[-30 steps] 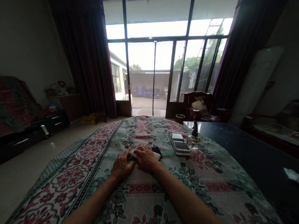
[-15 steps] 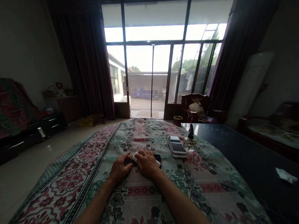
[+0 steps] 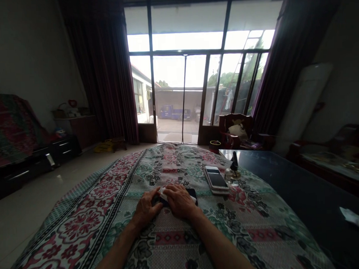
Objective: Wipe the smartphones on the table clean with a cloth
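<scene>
A dark, flat phone (image 3: 194, 193) lies on the patterned cloth (image 3: 169, 254) in front of me, mostly covered by my hands. My left hand (image 3: 146, 208) grips its left end, thumb on the near edge and fingers at the far side. Over the phone's middle, my right hand (image 3: 179, 201) presses a white tissue (image 3: 163, 194) against the surface with bent fingers. Bits of the tissue show at the fingertips and beside the palm. To the right, a pale phone (image 3: 217, 179) rests on another flat device, beside a clear spray bottle (image 3: 233, 173) with a black nozzle.
A dark table (image 3: 267, 174) adjoins the cloth on the right, with a crumpled white tissue (image 3: 353, 217) on it. Beyond stand a wooden chair (image 3: 237, 128) and glass doors (image 3: 169, 99). A low black cabinet (image 3: 61, 151) is at the left.
The view has shifted slightly, so things sit a little lower and further right. Both hands stay on the phone, the right still holding the tissue against it.
</scene>
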Motion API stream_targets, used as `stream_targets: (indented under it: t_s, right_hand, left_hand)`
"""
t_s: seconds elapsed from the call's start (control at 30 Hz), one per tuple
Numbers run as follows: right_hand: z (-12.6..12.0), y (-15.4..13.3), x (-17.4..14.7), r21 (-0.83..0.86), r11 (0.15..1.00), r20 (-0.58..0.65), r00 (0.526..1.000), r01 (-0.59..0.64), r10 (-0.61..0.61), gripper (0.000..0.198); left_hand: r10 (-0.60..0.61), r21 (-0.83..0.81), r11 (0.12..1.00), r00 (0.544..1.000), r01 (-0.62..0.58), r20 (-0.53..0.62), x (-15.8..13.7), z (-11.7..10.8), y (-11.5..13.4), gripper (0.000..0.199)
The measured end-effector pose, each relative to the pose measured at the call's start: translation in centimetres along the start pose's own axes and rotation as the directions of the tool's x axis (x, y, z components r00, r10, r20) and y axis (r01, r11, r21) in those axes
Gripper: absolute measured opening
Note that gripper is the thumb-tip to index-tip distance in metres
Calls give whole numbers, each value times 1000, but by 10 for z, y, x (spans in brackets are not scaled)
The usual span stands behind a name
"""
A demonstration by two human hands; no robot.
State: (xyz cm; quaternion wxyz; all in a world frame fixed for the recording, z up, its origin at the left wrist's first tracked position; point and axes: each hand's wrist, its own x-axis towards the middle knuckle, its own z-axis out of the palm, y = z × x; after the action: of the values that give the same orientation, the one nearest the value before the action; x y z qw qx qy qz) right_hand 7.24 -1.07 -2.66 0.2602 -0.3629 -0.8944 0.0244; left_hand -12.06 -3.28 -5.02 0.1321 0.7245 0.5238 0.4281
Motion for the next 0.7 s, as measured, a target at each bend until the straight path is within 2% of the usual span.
stream_targets:
  t_s: [0.3,0.5,0.6,0.7]
  right_hand:
    - [-7,4,0,21,993,19,993,-115,114,30]
    - [-18,16,-12,25,979,-33,979,-200,201,28]
    - [-21,22,-16,-25,947,-62,946,-319,317,30]
    - [-20,28,-18,-83,872,-127,873,-483,471,28]
  left_hand:
    - [-52,-19,998,997,53,58,1,-2,4,56]
    - [-46,-46,998,998,48,49,0,2,-1,57]
    - [-43,-52,998,998,45,38,0,3,-2,57]
    - [-46,-54,997,998,48,43,0,3,-2,56]
